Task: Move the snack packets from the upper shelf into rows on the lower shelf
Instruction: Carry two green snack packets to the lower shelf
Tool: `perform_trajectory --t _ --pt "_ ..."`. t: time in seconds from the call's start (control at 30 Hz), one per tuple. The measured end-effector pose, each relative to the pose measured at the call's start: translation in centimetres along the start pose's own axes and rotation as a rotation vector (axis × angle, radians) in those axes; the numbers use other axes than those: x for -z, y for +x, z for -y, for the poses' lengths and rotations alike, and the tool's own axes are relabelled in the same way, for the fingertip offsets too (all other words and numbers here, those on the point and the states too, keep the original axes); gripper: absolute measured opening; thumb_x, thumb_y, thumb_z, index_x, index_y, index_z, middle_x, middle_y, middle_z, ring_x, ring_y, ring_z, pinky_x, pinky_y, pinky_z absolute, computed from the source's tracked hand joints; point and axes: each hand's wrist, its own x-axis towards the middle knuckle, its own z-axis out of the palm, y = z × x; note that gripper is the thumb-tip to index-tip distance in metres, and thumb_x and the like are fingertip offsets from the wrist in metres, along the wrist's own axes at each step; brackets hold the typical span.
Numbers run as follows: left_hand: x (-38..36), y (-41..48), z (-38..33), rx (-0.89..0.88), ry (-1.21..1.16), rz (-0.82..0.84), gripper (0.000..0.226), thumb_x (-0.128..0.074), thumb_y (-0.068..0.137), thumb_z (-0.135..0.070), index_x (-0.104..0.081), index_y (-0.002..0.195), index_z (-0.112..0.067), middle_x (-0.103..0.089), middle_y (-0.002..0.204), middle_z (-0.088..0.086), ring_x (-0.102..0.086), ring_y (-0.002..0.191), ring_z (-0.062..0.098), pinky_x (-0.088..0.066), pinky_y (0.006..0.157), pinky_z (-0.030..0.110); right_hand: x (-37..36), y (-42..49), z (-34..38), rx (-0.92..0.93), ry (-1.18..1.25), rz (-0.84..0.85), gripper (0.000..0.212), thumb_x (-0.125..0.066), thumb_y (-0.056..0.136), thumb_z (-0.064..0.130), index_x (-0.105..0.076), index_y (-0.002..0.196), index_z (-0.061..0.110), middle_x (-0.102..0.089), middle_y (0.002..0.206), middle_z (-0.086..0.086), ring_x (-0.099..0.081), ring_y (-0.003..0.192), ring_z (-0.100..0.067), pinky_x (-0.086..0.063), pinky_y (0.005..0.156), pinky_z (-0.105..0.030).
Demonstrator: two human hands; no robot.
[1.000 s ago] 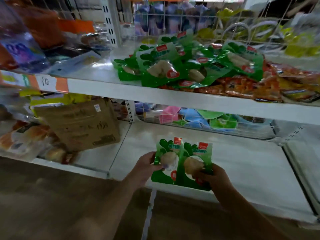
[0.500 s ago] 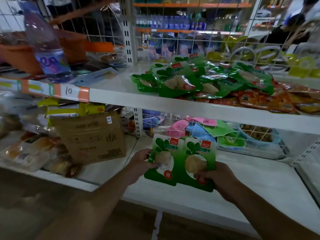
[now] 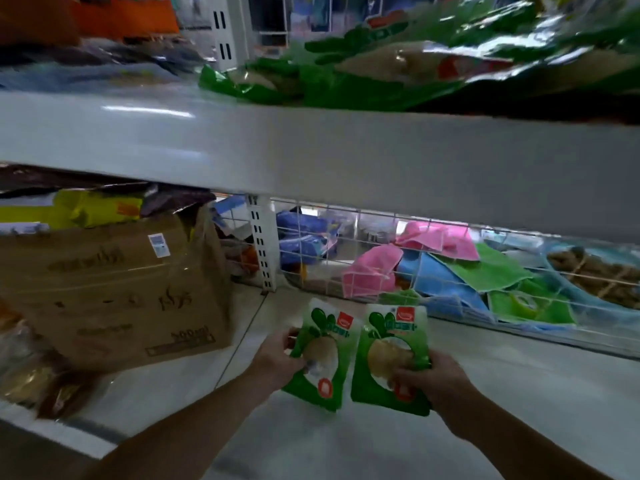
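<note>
Left hand [image 3: 280, 355]: fingers curled round the left edge of the first green plastic snack packet [image 3: 323, 362].
Right hand [image 3: 436, 379]: thumb pinches the lower right of the second green plastic snack packet [image 3: 389, 362].
Packets: side by side over the white metal lower shelf [image 3: 519, 393].
Brown cardboard box [image 3: 114, 289]: 9 o'clock.
White upper shelf [image 3: 311, 150]: 12 o'clock, bearing a blurred heap of green packets [image 3: 381, 74].

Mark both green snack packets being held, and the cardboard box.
left packet [image 3: 329, 344]: head view, its clear window.
right packet [image 3: 384, 348]: head view, its clear window.
cardboard box [image 3: 114, 289]: head view, its front face.
</note>
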Motion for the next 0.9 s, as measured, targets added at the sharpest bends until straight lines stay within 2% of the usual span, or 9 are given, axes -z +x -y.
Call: perform_trajectory --t 0.1,0.2,0.27,0.33,0.37,0.43,0.53,0.63,0.9 --pt "-1.3 2.0 1.4 0.032 -0.024 -0.053 0.050 -0.079 0.079 -0.007 -0.058 0.121 -0.021 -0.068 0.107 -0.001 -0.063 0.088 0.010 -0.054 0.069 0.020 -0.7 1.3 -1.2 -0.039 0.025 -0.022 0.032 -0.080 0.072 -0.006 -0.070 0.098 0.010 -0.076 0.089 -0.013 -0.073 0.085 -0.028 -0.057 0.065 -0.033" --pt "-2.4 2.9 1.7 -0.005 0.137 -0.103 0.051 -0.073 0.085 -0.014 -0.051 0.130 -0.024 -0.067 0.120 0.001 -0.060 0.093 0.010 -0.046 0.067 0.013 -0.8 1.8 -2.6 -0.071 0.035 -0.030 0.036 -0.080 0.071 -0.007 -0.070 0.103 0.006 -0.077 0.090 -0.015 -0.073 0.089 -0.032 -0.060 0.079 -0.044" --pt "-3.0 2.8 1.5 -0.038 0.249 -0.152 0.057 -0.070 0.088 -0.017 -0.044 0.139 -0.024 -0.061 0.129 0.000 -0.058 0.105 0.012 -0.049 0.083 0.020 -0.7 1.7 -3.2 -0.076 0.037 -0.051 0.038 -0.079 0.071 -0.007 -0.070 0.105 0.006 -0.077 0.090 -0.016 -0.073 0.090 -0.033 -0.059 0.083 -0.049" --pt "-3.3 2.0 1.1 -0.124 0.497 -0.242 0.059 -0.064 0.093 -0.024 -0.039 0.147 -0.025 -0.050 0.142 -0.002 -0.045 0.127 0.016 -0.041 0.105 0.029 -0.5 1.7 -3.4 -0.071 0.045 -0.091 0.037 -0.077 0.073 -0.010 -0.069 0.107 0.004 -0.075 0.091 -0.018 -0.071 0.089 -0.034 -0.059 0.074 -0.043" --pt "-3.4 1.5 0.9 -0.237 0.655 -0.248 0.053 -0.057 0.097 -0.027 -0.040 0.147 -0.029 -0.046 0.145 -0.005 -0.040 0.131 0.016 -0.035 0.111 0.030 -0.3 1.6 -3.4 -0.068 0.052 -0.107 0.036 -0.076 0.074 -0.011 -0.068 0.106 0.004 -0.074 0.092 -0.019 -0.070 0.088 -0.034 -0.057 0.068 -0.038" --pt "-3.4 0.3 1.1 -0.483 0.827 -0.129 0.042 -0.048 0.101 -0.026 -0.046 0.142 -0.035 -0.043 0.146 -0.011 -0.036 0.132 0.013 -0.030 0.113 0.029 0.0 1.6 -3.3 -0.066 0.054 -0.109 0.034 -0.076 0.075 -0.010 -0.068 0.105 0.003 -0.074 0.093 -0.019 -0.070 0.088 -0.034 -0.055 0.063 -0.035" --pt "-3.6 -0.4 2.3 -0.580 0.962 0.052 0.045 -0.046 0.101 -0.025 -0.045 0.144 -0.035 -0.020 0.162 -0.015 -0.020 0.148 0.015 -0.021 0.121 0.034 0.2 1.8 -3.3 -0.054 0.041 -0.105 0.034 -0.077 0.074 -0.008 -0.068 0.104 0.004 -0.073 0.094 -0.018 -0.069 0.089 -0.034 -0.056 0.065 -0.036" --pt "-3.8 0.9 3.1 -0.575 0.997 0.062 0.050 -0.044 0.102 -0.026 -0.037 0.151 -0.034 -0.003 0.165 -0.015 -0.005 0.152 0.014 -0.018 0.124 0.035 0.4 1.9 -3.5 -0.054 0.038 -0.105 0.033 -0.077 0.074 -0.009 -0.068 0.101 0.007 -0.074 0.094 -0.016 -0.069 0.090 -0.032 -0.055 0.068 -0.037" --pt "-4.3 4.0 3.1 -0.484 0.918 0.069 0.052 -0.044 0.103 -0.022 -0.034 0.152 -0.033 0.000 0.164 -0.017 -0.001 0.152 0.013 -0.031 0.119 0.038 0.5 2.4 -4.2 -0.084 0.033 -0.112 0.036 -0.079 0.071 -0.010 -0.070 0.102 0.007 -0.075 0.092 -0.015 -0.069 0.091 -0.034 -0.056 0.081 -0.045"
